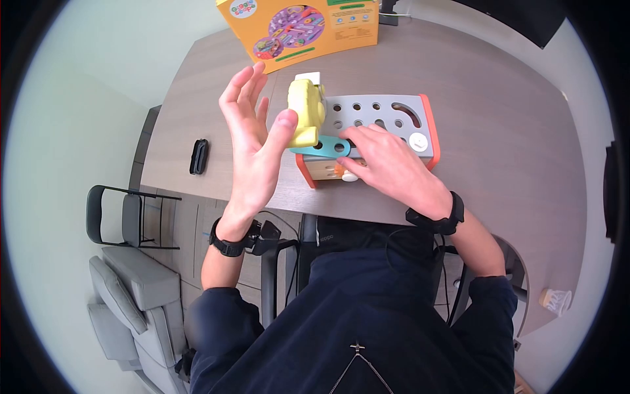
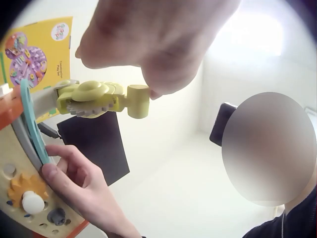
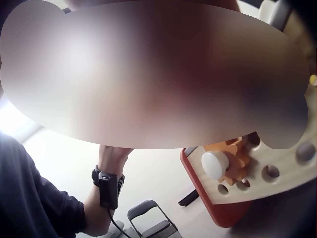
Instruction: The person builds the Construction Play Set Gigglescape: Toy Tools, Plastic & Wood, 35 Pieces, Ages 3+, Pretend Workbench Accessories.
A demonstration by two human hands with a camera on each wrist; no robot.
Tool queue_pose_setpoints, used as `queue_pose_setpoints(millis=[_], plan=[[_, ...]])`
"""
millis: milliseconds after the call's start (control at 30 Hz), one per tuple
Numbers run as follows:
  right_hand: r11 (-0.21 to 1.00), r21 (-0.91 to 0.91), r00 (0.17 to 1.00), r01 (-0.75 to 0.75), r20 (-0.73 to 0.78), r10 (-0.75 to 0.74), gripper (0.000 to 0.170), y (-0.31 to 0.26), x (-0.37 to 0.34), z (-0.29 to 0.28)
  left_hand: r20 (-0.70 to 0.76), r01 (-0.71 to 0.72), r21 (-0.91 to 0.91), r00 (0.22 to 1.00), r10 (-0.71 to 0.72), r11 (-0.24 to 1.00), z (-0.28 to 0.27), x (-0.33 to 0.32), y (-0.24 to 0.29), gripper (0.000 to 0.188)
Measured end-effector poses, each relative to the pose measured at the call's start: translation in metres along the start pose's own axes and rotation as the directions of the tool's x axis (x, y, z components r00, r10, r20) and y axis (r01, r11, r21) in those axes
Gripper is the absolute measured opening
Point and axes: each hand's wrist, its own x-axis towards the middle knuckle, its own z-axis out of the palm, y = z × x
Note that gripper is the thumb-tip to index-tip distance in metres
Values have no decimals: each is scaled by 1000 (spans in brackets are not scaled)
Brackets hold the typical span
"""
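Observation:
My right hand pinches the end of a teal perforated strip between thumb and forefinger. The strip lies along the front left of a toy workbench with a grey holed top and orange-red sides. At the strip's left end a yellow toy piece stands up. In the left wrist view its gear teeth and a round yellow end show. Close at its left is my left hand, fingers raised and spread, thumb overlapping the yellow piece. A blurred patch hides most of the right hand in the right wrist view.
An orange-yellow toy box stands behind the bench. On the table's left lies a small black case. The bench's wooden front carries an orange gear with a white knob. A cup is at far right.

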Motion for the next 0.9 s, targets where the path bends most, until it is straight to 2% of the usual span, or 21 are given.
queue_pose_setpoints(millis=[67, 167, 200, 267, 367, 467, 567, 667, 767, 800, 867, 900], plan=[[1000, 13, 1000, -1, -15, 2, 32, 1, 0, 2, -12, 6, 38, 1000, -5, 999, 4, -4, 0, 74], [1000, 17, 1000, 1, -23, -1, 34, 1, -1, 3, 47, -25, 223, 999, 15, 975, 4, -39, -32, 86], [1000, 16, 1000, 2, -23, -2, 34, 2, -1, 3, 59, 5, 239, 998, -20, 971, 5, -53, -50, 88], [1000, 8, 1000, 7, -19, -7, 34, 4, -1, 3, 35, 174, 165, 983, -182, 971, 3, -63, -55, 88], [1000, 9, 1000, 1, -9, -1, 35, 4, -1, 5, 44, 52, 208, 997, -62, 977, -1, -56, -46, 84], [1000, 2, 1000, -8, -9, 8, 35, 0, 0, 2, 87, 40, 107, 995, -49, 993, -2, -41, -25, 77], [1000, -5, 1000, -18, -7, 18, 36, 0, 0, 1, 124, 31, 91, 991, -43, 995, -7, -29, -19, 71], [1000, -11, 1000, -21, 7, 21, 36, -1, 0, 1, 124, -19, 80, 992, 9, 997, -18, -29, -19, 76], [1000, -7, 1000, -11, 5, 11, 37, -1, -1, 0, 11, -20, 202, 1000, 18, 979, -65, -36, -46, 65], [1000, -3, 1000, -6, -1, 6, 37, -1, -1, 0, -76, 58, 288, 996, -38, 956, -78, -40, -50, 60], [1000, -6, 1000, -18, 15, 18, 38, -2, -1, -2, -193, 192, 568, 976, -97, 800, -119, -48, -76, 52], [1000, -7, 999, -22, 25, 22, 39, -2, -1, -2, -266, 265, 703, 959, -101, 660, -138, -55, -90, 56]])
